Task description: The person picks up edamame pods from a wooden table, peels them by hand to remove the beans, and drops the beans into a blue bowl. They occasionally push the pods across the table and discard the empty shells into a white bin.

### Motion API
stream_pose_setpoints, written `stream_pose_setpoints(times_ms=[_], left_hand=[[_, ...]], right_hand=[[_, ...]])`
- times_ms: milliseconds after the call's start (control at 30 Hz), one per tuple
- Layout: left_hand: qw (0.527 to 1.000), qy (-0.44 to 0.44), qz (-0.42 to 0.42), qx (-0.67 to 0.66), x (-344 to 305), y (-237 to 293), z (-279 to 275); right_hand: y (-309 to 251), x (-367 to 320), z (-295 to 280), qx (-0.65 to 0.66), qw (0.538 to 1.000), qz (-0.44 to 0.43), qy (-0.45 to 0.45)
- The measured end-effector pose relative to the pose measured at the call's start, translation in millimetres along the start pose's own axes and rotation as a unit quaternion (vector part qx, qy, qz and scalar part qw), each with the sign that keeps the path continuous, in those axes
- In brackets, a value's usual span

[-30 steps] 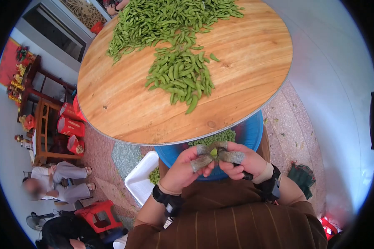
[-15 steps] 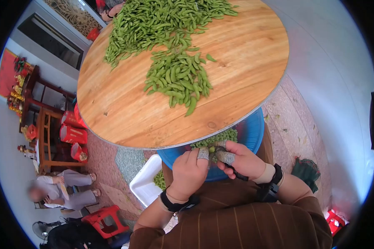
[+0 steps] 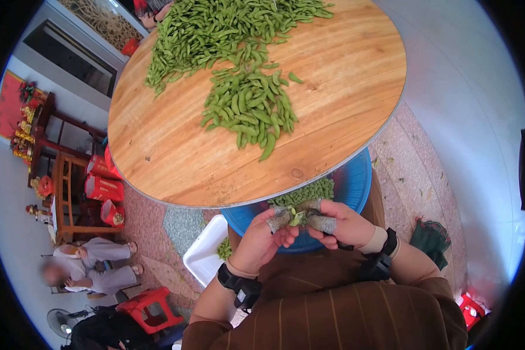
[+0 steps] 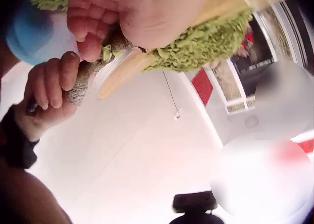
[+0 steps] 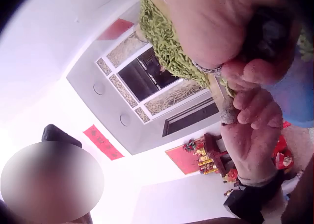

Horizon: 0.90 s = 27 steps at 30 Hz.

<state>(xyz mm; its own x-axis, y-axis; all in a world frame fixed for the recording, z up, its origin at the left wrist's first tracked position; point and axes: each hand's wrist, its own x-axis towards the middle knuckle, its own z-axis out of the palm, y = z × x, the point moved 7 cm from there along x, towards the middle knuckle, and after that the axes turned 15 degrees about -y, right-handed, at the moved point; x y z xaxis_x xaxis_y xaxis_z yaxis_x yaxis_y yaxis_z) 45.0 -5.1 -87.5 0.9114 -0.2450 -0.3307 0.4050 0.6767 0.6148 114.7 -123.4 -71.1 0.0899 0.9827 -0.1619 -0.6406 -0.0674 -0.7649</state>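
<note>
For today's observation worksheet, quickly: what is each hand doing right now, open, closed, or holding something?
Left hand: pinches one end of a green soybean pod.
Right hand: pinches the other end of the same pod.

The pod [image 3: 298, 218] is small and bright yellow-green, and only a short part of it shows. It is pinched between grey-covered fingertips, with the left hand [image 3: 261, 238] at 9 o'clock of it and the right hand [image 3: 345, 224] at 3 o'clock. It is held in the air, at 6 o'clock in the head view.
</note>
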Motion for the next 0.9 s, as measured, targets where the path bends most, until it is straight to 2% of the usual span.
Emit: stream_pose_setpoints(times_ms=[33, 100, 133, 167, 200, 233, 267, 300, 333, 367, 400, 500, 567, 633, 700, 767, 800, 833, 867, 900], left_hand=[[1.0, 0.001, -0.002, -0.001, 1, -3, 0], [0.98, 0.092, -0.006, 0.174, 2, -1, -7], [0.98, 0.092, -0.006, 0.174, 3, -1, -6], [0.963, 0.114, -0.012, 0.244, 3, 2, -6], [0.94, 0.135, -0.018, 0.313, 3, 4, -7], [0.94, 0.135, -0.019, 0.312, 4, 1, -6], [0.927, 0.113, 0.011, 0.356, 5, 2, -1], [0.911, 0.09, 0.042, 0.4, 6, 4, 4], [0.911, 0.09, 0.042, 0.399, 6, 3, 2], [0.916, 0.066, 0.023, 0.394, 7, 1, 0], [0.92, 0.042, 0.004, 0.389, 8, -2, 0], [0.938, 0.068, 0.004, 0.339, 3, -1, -2], [0.935, 0.089, 0.011, 0.344, 0, 1, -2], [0.93, 0.109, 0.021, 0.349, 0, -1, -6], [0.873, 0.126, 0.105, 0.459, -2, 1, -6], [0.864, 0.094, 0.097, 0.485, -3, 2, -8], [0.854, 0.063, 0.082, 0.51, -1, 2, -6], [0.853, 0.069, 0.091, 0.509, -2, 6, -4], [0.916, 0.006, 0.109, 0.386, 0, 5, 4], [0.957, -0.059, 0.122, 0.256, 0, 5, 13]], right_hand=[[3, -1, -3, 0.008, 1.0, 0.019, 0.005], [7, -1, -6, 0.016, 0.999, 0.039, 0.011], [2, -2, -13, -0.086, 0.993, 0.027, 0.075], [-4, -5, -19, -0.185, 0.973, 0.015, 0.139], [0, -3, -20, -0.185, 0.973, 0.015, 0.139], [-16, -5, -18, -0.36, 0.914, -0.07, 0.174], [-28, -9, -9, -0.52, 0.816, -0.151, 0.2], [-27, -8, -11, -0.52, 0.817, -0.15, 0.2], [-26, -3, -11, -0.563, 0.797, -0.124, 0.182], [-25, 0, -11, -0.603, 0.774, -0.097, 0.164], [-25, 1, -13, -0.604, 0.774, -0.098, 0.163], [-23, 3, -18, -0.586, 0.79, -0.073, 0.164], [-33, -4, -13, -0.625, 0.742, -0.114, 0.211], [-33, -5, -8, -0.621, 0.754, -0.104, 0.187], [-28, -5, -5, -0.618, 0.763, -0.094, 0.164], [-13, 1, -15, -0.509, 0.847, -0.054, 0.142], [-18, 1, -13, -0.517, 0.843, -0.057, 0.135], [-9, 2, -19, -0.348, 0.933, 0.007, 0.097], [5, 3, -18, -0.163, 0.982, 0.074, 0.057], [7, 3, -19, -0.169, 0.981, 0.075, 0.053]])
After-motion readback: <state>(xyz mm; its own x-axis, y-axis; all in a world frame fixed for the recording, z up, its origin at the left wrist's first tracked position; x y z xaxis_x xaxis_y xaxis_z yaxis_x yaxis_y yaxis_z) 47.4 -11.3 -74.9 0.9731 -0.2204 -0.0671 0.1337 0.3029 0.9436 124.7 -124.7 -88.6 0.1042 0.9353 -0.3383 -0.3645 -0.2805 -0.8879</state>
